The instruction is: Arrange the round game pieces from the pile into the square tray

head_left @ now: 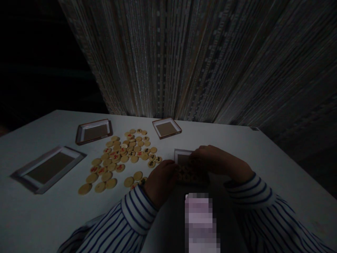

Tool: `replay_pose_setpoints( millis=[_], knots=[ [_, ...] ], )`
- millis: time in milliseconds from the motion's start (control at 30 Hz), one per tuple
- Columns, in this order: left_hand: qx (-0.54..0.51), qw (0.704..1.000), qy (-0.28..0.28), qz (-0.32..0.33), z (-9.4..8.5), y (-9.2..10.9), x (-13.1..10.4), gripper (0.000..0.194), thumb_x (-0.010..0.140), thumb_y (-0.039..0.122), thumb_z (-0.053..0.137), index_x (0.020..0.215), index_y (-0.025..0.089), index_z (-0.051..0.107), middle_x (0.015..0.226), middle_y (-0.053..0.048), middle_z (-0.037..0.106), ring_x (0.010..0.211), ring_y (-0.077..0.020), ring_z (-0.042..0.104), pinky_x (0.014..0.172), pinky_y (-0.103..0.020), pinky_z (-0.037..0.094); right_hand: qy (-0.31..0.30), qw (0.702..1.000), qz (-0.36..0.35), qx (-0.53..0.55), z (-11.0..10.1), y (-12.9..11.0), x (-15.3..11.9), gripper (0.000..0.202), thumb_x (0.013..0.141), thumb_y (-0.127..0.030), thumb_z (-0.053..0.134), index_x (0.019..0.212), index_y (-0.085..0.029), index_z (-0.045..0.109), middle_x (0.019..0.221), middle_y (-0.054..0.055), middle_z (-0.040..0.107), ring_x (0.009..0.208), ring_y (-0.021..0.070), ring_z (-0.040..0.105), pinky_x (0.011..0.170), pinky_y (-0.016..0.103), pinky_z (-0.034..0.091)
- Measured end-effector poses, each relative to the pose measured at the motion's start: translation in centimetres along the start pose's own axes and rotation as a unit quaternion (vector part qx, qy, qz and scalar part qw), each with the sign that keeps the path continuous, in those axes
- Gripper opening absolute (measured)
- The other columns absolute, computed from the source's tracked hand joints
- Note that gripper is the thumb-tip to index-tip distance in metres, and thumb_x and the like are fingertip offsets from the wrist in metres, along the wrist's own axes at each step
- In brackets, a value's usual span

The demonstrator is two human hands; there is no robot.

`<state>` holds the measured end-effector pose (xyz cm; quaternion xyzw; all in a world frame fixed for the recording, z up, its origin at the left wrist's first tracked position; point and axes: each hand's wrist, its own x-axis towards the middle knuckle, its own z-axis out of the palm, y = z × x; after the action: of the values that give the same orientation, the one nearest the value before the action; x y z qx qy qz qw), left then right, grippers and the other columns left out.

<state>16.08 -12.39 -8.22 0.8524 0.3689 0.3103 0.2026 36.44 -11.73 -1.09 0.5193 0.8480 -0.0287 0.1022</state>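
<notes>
Right in front of me lies a shallow box (182, 151) with a pale rim, and several round xiangqi pieces (187, 176) sit in rows in its near part. My left hand (162, 181) is closed at the box's left edge, its fingers bent against the side. Over the box's right half, my right hand (219, 161) has its fingers curled down; whatever they hold is hidden in shadow. Left of my hands, many loose wooden xiangqi pieces (123, 159) are spread on the table, some showing red or black characters, others blank side up.
Three more shallow trays lie on the white table (221, 137): one at far left (50, 170), one behind the pieces (95, 133), one near the back edge (167, 128). A string curtain (168, 63) hangs behind the table. A lit, pixelated phone-like shape (201, 225) shows below my hands.
</notes>
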Motion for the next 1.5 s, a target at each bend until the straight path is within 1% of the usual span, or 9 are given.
replay_pose_setpoints(
  millis=[200, 367, 500, 633, 767, 1000, 1100, 1300, 1500],
  knots=[
    [-0.002, 1.0, 0.003, -0.003, -0.12, 0.21, 0.08, 0.023, 0.078, 0.013, 0.048, 0.095, 0.015, 0.062, 0.099, -0.009, 0.062, 0.09, -0.0185, 0.06, 0.078, -0.033, 0.051, -0.003, 1.0, 0.0, 0.006, 0.29, 0.19, 0.17, 0.021, 0.082, -0.022, 0.045, 0.091, -0.02, 0.064, 0.085, 0.007, 0.066, 0.074, 0.0162, 0.061, 0.06, 0.025, 0.043],
    [0.001, 1.0, 0.0, -0.01, -0.08, 0.23, 0.12, 0.023, 0.077, 0.013, 0.048, 0.095, 0.015, 0.062, 0.1, -0.009, 0.062, 0.09, -0.0186, 0.06, 0.079, -0.033, 0.051, -0.007, 1.0, -0.006, -0.006, 0.48, 0.32, 0.27, 0.021, 0.082, -0.021, 0.044, 0.087, -0.02, 0.065, 0.082, 0.007, 0.067, 0.071, 0.016, 0.061, 0.059, 0.026, 0.042],
    [0.002, 1.0, -0.001, -0.004, 0.04, 0.13, 0.01, 0.023, 0.077, 0.013, 0.048, 0.096, 0.016, 0.062, 0.1, -0.009, 0.062, 0.091, -0.0181, 0.059, 0.08, -0.032, 0.051, 0.004, 1.0, -0.007, 0.004, 0.24, 0.43, 0.07, 0.023, 0.083, -0.02, 0.043, 0.091, -0.019, 0.065, 0.085, 0.007, 0.067, 0.075, 0.0162, 0.061, 0.063, 0.026, 0.043],
    [0.001, 1.0, -0.014, -0.013, -0.04, 0.18, 0.03, 0.024, 0.078, 0.014, 0.048, 0.097, 0.015, 0.062, 0.102, -0.009, 0.062, 0.092, -0.0183, 0.059, 0.08, -0.032, 0.051, 0.006, 1.0, -0.013, 0.01, 0.26, 0.7, 0.05, 0.024, 0.081, -0.019, 0.045, 0.096, -0.022, 0.063, 0.089, 0.006, 0.066, 0.079, 0.0174, 0.06, 0.066, 0.028, 0.044],
    [0.001, 1.0, -0.016, -0.018, -0.16, 0.26, 0.16, 0.024, 0.078, 0.014, 0.047, 0.096, 0.015, 0.062, 0.102, -0.009, 0.062, 0.092, -0.0187, 0.059, 0.081, -0.033, 0.051, 0.003, 1.0, -0.022, 0.004, 0.43, 0.61, 0.17, 0.024, 0.079, -0.014, 0.045, 0.093, -0.022, 0.064, 0.087, 0.005, 0.067, 0.078, 0.0169, 0.06, 0.064, 0.027, 0.044],
    [0.006, 1.0, -0.001, -0.009, -0.18, 0.32, 0.03, 0.024, 0.077, 0.015, 0.048, 0.096, 0.017, 0.062, 0.102, -0.009, 0.062, 0.092, -0.0189, 0.06, 0.08, -0.034, 0.051, 0.001, 0.999, -0.027, -0.032, 0.54, 0.35, 0.16, 0.02, 0.078, -0.014, 0.047, 0.085, -0.02, 0.065, 0.082, 0.005, 0.067, 0.072, 0.0169, 0.062, 0.059, 0.026, 0.043],
    [0.004, 1.0, -0.002, -0.008, -0.26, 0.38, 0.01, 0.023, 0.077, 0.015, 0.048, 0.096, 0.016, 0.062, 0.101, -0.009, 0.062, 0.091, -0.0189, 0.06, 0.08, -0.034, 0.051, -0.003, 0.999, -0.034, -0.024, 0.36, 0.27, 0.13, 0.022, 0.078, -0.013, 0.046, 0.087, -0.02, 0.064, 0.083, 0.006, 0.067, 0.073, 0.0166, 0.062, 0.06, 0.026, 0.044],
    [0.003, 1.0, -0.006, -0.014, -0.36, 0.53, 0.14, 0.024, 0.077, 0.014, 0.048, 0.096, 0.017, 0.062, 0.102, -0.008, 0.062, 0.091, -0.0187, 0.06, 0.08, -0.034, 0.051, -0.013, 1.0, -0.02, -0.008, 0.08, 0.21, 0.06, 0.021, 0.078, -0.014, 0.047, 0.086, -0.02, 0.065, 0.083, 0.006, 0.067, 0.071, 0.0152, 0.061, 0.059, 0.025, 0.043],
    [0.001, 1.0, -0.009, -0.013, -0.12, 0.29, 0.09, 0.024, 0.077, 0.014, 0.048, 0.096, 0.015, 0.062, 0.101, -0.01, 0.062, 0.09, -0.0184, 0.06, 0.079, -0.032, 0.051, 0.01, 1.0, 0.005, 0.026, -0.34, 0.89, -0.45, 0.026, 0.079, -0.016, 0.047, 0.097, -0.022, 0.065, 0.089, 0.006, 0.067, 0.081, 0.0169, 0.061, 0.068, 0.027, 0.044]
  ],
)
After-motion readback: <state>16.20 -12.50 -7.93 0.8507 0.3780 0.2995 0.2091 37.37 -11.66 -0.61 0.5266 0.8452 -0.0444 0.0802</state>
